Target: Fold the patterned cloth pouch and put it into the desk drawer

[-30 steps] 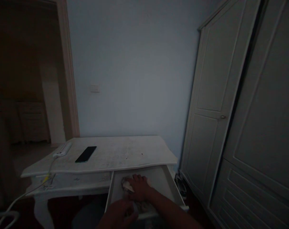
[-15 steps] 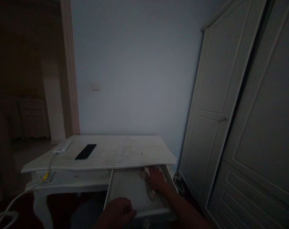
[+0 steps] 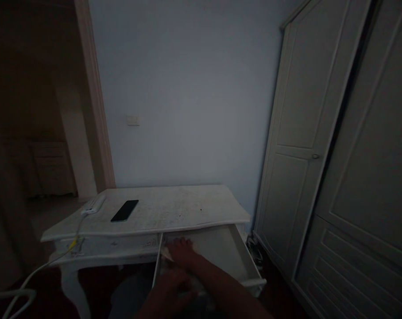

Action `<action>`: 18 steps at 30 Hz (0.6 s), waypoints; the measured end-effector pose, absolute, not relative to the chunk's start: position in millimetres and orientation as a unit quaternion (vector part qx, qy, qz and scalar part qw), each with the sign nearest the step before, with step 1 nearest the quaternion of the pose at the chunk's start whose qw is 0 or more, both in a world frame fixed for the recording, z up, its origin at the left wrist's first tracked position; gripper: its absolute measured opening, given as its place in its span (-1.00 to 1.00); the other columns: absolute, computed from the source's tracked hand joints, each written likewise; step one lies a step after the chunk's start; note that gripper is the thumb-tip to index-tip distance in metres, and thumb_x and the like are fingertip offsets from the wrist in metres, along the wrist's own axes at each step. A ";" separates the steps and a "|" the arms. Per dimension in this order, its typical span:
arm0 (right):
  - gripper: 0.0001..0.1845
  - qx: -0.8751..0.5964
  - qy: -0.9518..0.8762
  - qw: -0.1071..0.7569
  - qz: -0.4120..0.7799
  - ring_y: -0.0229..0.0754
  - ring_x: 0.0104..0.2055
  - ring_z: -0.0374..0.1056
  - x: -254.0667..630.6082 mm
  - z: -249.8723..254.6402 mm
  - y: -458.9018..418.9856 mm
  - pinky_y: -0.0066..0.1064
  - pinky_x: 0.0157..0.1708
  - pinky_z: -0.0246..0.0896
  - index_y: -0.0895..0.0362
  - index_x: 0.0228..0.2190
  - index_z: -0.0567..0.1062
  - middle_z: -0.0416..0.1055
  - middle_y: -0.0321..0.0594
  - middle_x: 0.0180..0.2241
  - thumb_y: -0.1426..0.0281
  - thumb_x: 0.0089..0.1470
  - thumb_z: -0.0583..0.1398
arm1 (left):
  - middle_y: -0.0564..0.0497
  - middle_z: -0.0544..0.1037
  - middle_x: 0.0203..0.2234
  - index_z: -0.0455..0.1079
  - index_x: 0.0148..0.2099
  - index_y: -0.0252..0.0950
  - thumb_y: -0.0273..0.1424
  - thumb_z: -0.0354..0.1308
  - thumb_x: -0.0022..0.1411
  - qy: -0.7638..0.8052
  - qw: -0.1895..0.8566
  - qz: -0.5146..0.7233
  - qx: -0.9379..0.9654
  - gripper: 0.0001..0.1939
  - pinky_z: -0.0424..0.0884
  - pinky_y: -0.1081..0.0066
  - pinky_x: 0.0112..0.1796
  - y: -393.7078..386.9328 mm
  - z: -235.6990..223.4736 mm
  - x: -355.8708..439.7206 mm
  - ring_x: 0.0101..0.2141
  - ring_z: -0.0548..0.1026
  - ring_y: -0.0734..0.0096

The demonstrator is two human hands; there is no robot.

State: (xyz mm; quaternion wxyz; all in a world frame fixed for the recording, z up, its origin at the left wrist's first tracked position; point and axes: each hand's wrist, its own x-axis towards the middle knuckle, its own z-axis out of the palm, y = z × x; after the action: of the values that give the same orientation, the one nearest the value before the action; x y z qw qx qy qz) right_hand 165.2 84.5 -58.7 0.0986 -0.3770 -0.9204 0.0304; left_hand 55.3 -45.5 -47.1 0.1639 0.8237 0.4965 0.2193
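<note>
A white drawer is pulled out from the right half of a white table. Inside it, at the back left corner, my right hand presses on a pale crumpled cloth, whose folds show beside the fingers. My left hand is curled at the drawer's left front corner and seems to grip its side; the dim light and my right forearm crossing close by partly obscure the fingers.
A dark phone and a white power strip lie on the tabletop's left side. The strip's white cable hangs down at left. A white wardrobe stands to the right, with dark items on the floor between.
My right hand has moved the cloth from the drawer's right side to its back left corner. My left hand stays at the left front corner. The view has shifted slightly.
</note>
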 end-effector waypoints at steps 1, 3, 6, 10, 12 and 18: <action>-0.31 -0.347 -0.934 0.081 0.031 0.29 0.17 0.36 170.8 -58.0 81.9 0.24 0.07 0.26 -0.03 0.29 0.35 0.41 0.12 0.19 0.16 0.18 0.29 | 0.07 0.65 -0.26 0.52 -0.25 -0.18 -0.34 0.31 0.21 0.495 0.162 0.226 0.823 -0.94 0.36 0.39 -0.17 -45.7 -47.4 54.4 -0.22 0.57 0.30; -0.28 -0.274 -0.961 0.034 0.030 0.23 0.12 0.38 190.7 -54.8 76.2 0.14 0.05 0.29 -0.10 0.28 0.36 0.44 0.02 0.15 0.21 0.12 0.34 | 0.08 0.65 -0.24 0.51 -0.27 -0.17 -0.34 0.35 0.20 0.493 0.156 0.240 0.822 -0.92 0.36 0.38 -0.16 -46.6 -47.4 52.8 -0.20 0.57 0.30; -0.32 -0.182 -0.983 -0.015 0.027 0.15 0.08 0.39 233.0 -47.4 65.6 0.01 0.02 0.30 -0.08 0.24 0.40 0.45 -0.04 0.13 0.26 0.08 0.35 | 0.07 0.65 -0.19 0.49 -0.24 -0.15 -0.31 0.34 0.26 0.478 0.137 0.241 0.833 -0.91 0.38 0.37 -0.14 -47.4 -48.7 49.0 -0.17 0.57 0.27; -0.34 -0.198 -0.978 -0.038 0.055 0.10 0.09 0.39 297.9 -35.6 57.9 -0.04 0.04 0.27 -0.20 0.23 0.41 0.44 -0.15 0.12 0.34 0.11 0.31 | -0.01 0.63 -0.25 0.50 -0.18 -0.14 -0.13 0.24 0.38 0.463 0.074 0.190 0.863 -0.79 0.41 0.31 -0.16 -46.1 -55.3 39.3 -0.20 0.58 0.20; -0.30 -0.243 -0.966 -0.054 0.073 0.12 0.10 0.40 329.8 -29.4 60.8 -0.04 0.04 0.26 -0.23 0.23 0.43 0.42 -0.15 0.13 0.38 0.05 0.32 | -0.04 0.63 -0.23 0.51 -0.16 -0.14 -0.07 0.20 0.42 0.469 0.045 0.174 0.865 -0.74 0.41 0.27 -0.12 -46.1 -58.7 33.8 -0.17 0.58 0.16; -0.12 -0.438 -0.893 -0.018 0.103 0.24 0.19 0.35 368.7 -19.2 77.7 0.02 0.09 0.27 -0.05 0.34 0.32 0.36 0.07 0.21 0.37 -0.01 0.34 | -0.10 0.64 -0.19 0.53 -0.14 -0.15 -0.04 0.04 0.49 0.511 0.050 0.109 0.851 -0.63 0.46 0.16 -0.07 -51.6 -62.0 31.0 -0.12 0.60 0.05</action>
State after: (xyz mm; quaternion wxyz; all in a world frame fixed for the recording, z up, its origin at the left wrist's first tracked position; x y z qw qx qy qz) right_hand 368.7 77.7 -19.2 -0.0179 -0.4378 -0.8930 0.1028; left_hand 31.0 -51.6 -62.0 0.0504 0.8514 0.5105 0.1094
